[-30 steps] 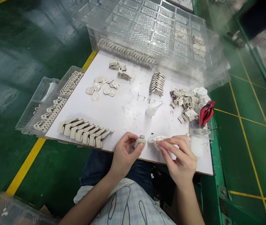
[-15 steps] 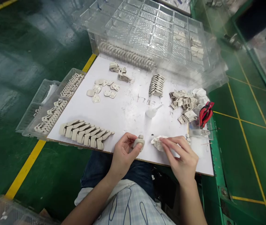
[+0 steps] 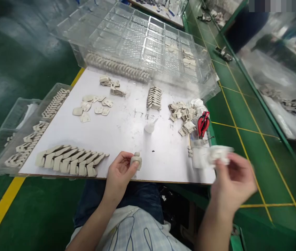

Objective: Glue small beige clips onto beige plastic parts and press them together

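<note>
Near the board's front edge, my left hand [image 3: 119, 174] pinches a small beige plastic part [image 3: 137, 161] with a rounded knob on top. My right hand [image 3: 233, 183] is raised off the right edge, its fingers closed on a crumpled white tissue [image 3: 219, 153], blurred by motion. Between and beyond the hands stands a small white squeeze bottle [image 3: 149, 128] with a thin slanted nozzle. To the left of my left hand lies a row of folded beige parts [image 3: 69, 161], leaning on one another.
Clear compartment trays [image 3: 127, 35] are stacked at the back. Loose flat beige pieces [image 3: 85, 106] lie left, and a heap of beige parts [image 3: 181, 113] lies right beside red-handled pliers [image 3: 203, 124]. More trays of parts [image 3: 38, 125] sit off the left edge of the white board [image 3: 122, 129].
My right hand has lifted the tissue off the board and carried it right, past the edge. My left hand still pinches the beige part. The camera view has turned right.
</note>
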### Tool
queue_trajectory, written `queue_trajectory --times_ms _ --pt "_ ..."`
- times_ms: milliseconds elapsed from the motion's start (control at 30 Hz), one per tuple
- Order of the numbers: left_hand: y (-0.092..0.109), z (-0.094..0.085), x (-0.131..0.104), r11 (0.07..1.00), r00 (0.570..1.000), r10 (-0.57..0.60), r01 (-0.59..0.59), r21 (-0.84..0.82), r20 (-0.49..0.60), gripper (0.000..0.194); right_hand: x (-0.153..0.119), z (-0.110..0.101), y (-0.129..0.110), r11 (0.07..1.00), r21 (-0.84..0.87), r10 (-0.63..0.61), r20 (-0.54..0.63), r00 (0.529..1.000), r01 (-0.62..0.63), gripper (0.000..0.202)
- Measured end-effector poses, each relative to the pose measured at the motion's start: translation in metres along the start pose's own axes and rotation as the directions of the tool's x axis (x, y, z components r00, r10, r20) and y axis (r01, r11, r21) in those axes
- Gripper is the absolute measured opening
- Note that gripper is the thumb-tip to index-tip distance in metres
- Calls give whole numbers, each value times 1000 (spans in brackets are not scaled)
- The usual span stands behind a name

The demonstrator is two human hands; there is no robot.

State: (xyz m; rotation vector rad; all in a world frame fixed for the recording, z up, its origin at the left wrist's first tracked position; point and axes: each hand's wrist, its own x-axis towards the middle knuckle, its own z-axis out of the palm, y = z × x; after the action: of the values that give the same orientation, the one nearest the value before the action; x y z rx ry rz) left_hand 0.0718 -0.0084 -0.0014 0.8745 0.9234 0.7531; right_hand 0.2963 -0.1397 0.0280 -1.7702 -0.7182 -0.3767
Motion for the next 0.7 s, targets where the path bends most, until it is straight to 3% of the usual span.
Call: queue_trajectory --times_ms 33,67,200,333,433,500,567,633,667,700 --pt "-1 -1 1 1000 1000 -3 3 2 4 26 16 -7 10 1000 25 -11 -176 984 16 26" --pt "-2 -1 1 1000 1000 -5 5 -3 9 26 31 -11 21 999 33 -15 -242 970 24 28" --pt "-1 -1 1 998 999 -19 22 -62 41 29 64 -2 63 994 -86 60 -25 998 -61 28" --pt "2 1 1 994 999 -17 22 -106 47 31 66 13 76 979 -201 69 203 977 -27 21" --pt "3 1 -1 990 999 -16 19 -139 29 34 67 2 65 959 -278 30 314 949 62 17" --pt "5 1 -2 985 999 -43 47 -169 23 36 65 -10 49 917 -360 -67 282 957 171 21" --pt "9 3 -5 974 996 -87 90 -210 23 40 54 -16 26 892 -402 -191 84 978 208 20" --pt "14 6 -9 953 990 -134 137 -268 30 42 33 -11 -2 970 -182 -179 -93 979 160 15" --pt "17 8 -11 940 987 -157 161 -302 39 43 19 -4 -16 990 -11 -138 -31 990 138 12" --pt "19 9 -13 925 983 -176 184 -332 53 43 3 5 -30 991 103 -104 185 977 86 12"
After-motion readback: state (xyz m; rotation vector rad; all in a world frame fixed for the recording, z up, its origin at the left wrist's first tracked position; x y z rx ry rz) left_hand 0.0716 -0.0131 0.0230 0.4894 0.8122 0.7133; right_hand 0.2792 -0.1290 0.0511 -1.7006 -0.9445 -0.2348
